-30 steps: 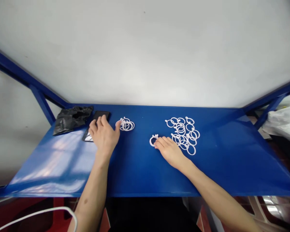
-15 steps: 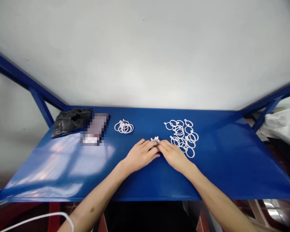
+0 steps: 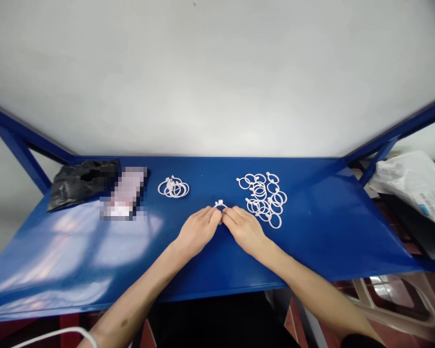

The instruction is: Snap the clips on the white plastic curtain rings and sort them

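Note:
Near the middle of the blue table, my left hand (image 3: pixel 200 228) and my right hand (image 3: pixel 244 229) meet with their fingers closed. Between them they grip a few white curtain rings (image 3: pixel 220 205), held together with their small eyelets upward. Fingers cover the lower part of these rings, so I cannot tell how many there are. To the right of my right hand, several loose white curtain rings (image 3: pixel 275 221) lie spread and overlapping. A tighter bunch of white curtain rings (image 3: pixel 174 188) rests to the left, beyond my left hand.
A black plastic bag (image 3: pixel 81 181) and a blurred-out flat object (image 3: pixel 128 188) lie at the left of the blue table (image 3: pixel 322 222). A white wall (image 3: pixel 217 87) rises behind it. A clear plastic bag (image 3: pixel 416 186) sits beyond the right edge. A white cable (image 3: pixel 65 331) curves at lower left.
My view has shifted, so the table's contents appear further left. My fingers have shifted on the held rings, and more of their upper curve shows between my hands.

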### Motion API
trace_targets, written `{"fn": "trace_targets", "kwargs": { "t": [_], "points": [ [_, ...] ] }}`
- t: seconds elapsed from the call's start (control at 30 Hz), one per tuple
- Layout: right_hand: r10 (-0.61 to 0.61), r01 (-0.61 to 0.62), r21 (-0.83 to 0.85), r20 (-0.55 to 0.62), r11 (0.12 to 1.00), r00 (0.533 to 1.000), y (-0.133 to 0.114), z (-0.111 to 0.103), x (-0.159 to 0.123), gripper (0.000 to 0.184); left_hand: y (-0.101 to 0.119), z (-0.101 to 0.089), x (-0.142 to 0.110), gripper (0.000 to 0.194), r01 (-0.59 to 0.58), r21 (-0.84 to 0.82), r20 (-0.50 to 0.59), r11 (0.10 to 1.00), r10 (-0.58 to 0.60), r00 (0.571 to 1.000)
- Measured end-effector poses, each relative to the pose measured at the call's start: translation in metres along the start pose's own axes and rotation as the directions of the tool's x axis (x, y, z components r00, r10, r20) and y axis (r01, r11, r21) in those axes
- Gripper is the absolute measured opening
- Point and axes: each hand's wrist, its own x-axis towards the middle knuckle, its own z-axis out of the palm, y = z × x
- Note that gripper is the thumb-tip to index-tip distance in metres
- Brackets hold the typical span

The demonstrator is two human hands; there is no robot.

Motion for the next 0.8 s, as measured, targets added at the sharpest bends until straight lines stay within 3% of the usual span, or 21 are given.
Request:
{"fn": "trace_targets", "kwargs": {
  "t": [0.23,0.43,0.53,0.63,0.73,0.8],
  "points": [
    [0.144,-0.145,-0.06,-0.025,0.988,0.989,-0.014,0.002,0.002,0.029,0.004,0.006,0.0,0.026,0.167,-0.009,0.032,0.986,-0.166,0.986],
    [0.043,-0.043,0.029,-0.017,0.999,0.999,0.0,0.009,-0.001,0.022,-0.014,0.008,-0.001,0.025,0.084,-0.183,0.09,0.98,-0.068,0.994],
    [0.015,-0.004,0.091,-0.121,0.996,0.993,0.007,0.009,-0.001,0.027,-0.022,0.009,-0.003,0.024,0.094,-0.212,0.037,0.973,-0.088,0.995],
    [0.095,-0.062,0.149,-0.226,0.987,0.969,0.016,-0.001,0.0,0.03,-0.032,0.007,-0.005,0.025,0.125,-0.175,-0.067,0.977,-0.139,0.988],
    [0.222,-0.187,0.177,-0.205,0.966,0.953,0.037,-0.022,-0.004,0.024,-0.047,0.002,-0.007,0.023,0.208,-0.036,-0.175,0.977,-0.211,0.962],
    [0.303,-0.284,0.168,-0.096,0.944,0.948,0.055,-0.037,-0.013,0.02,-0.057,-0.002,-0.008,0.022,0.3,0.09,-0.212,0.95,-0.277,0.937]
  ]
}}
